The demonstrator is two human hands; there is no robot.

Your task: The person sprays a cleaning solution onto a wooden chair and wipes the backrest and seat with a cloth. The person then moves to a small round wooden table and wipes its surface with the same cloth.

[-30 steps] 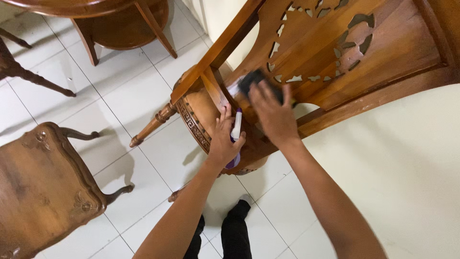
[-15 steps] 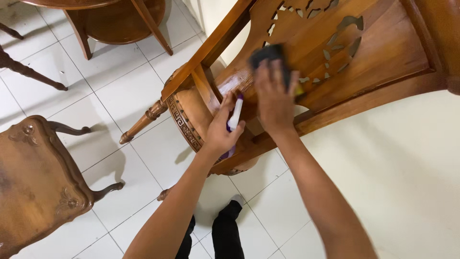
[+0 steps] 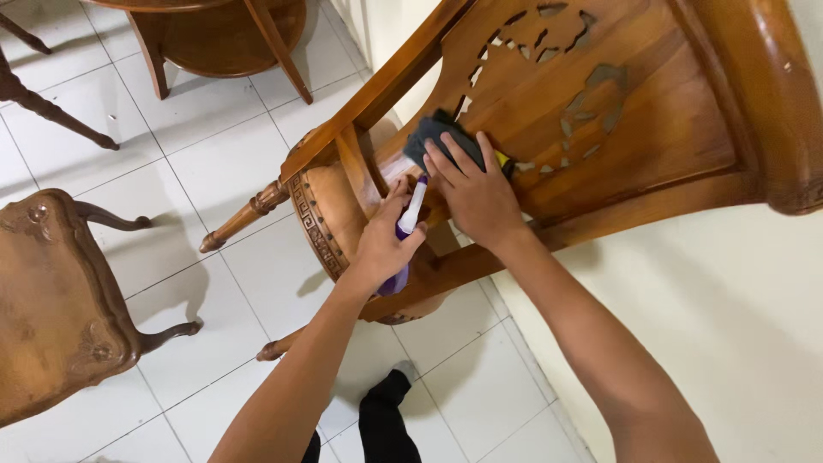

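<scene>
A carved wooden chair (image 3: 660,146) stands close below me, its openwork back filling the upper right. My right hand (image 3: 473,190) presses a dark grey cloth (image 3: 431,135) flat against the lower part of the chair back, fingers spread over it. My left hand (image 3: 386,244) grips a purple spray bottle with a white nozzle (image 3: 410,216), held just beside the right hand over the chair's round seat (image 3: 324,214).
A second wooden chair (image 3: 51,300) stands at the left on the white tiled floor (image 3: 214,171). A round wooden table base (image 3: 223,34) is at the top. A cream wall (image 3: 729,326) runs along the right. My dark trouser leg (image 3: 381,420) shows at the bottom.
My right hand has slid the cloth up the chair back from the seat area. The left hand stays on the bottle. The view has shifted slightly.
</scene>
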